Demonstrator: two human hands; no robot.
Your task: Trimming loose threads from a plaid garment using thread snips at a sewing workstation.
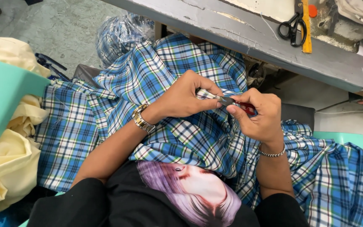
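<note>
A blue, white and green plaid cloth (148, 80) lies spread over my lap. My left hand (185, 94), with a metal watch on its wrist, pinches a small fold of that cloth between thumb and fingers. My right hand (261, 115), wearing a bead bracelet, grips a small red-handled thread snipper (238, 104) whose metal tip meets the pinched fold. The two hands touch at the fingertips.
A grey worktable edge (274, 46) runs across the top, carrying black scissors (293, 27) and a yellow ruler (306, 25). Pale yellow fabric (9, 155) is piled at left beside a teal plastic chair part (5, 88). A clear bag of plaid cloth (120, 33) lies on the floor.
</note>
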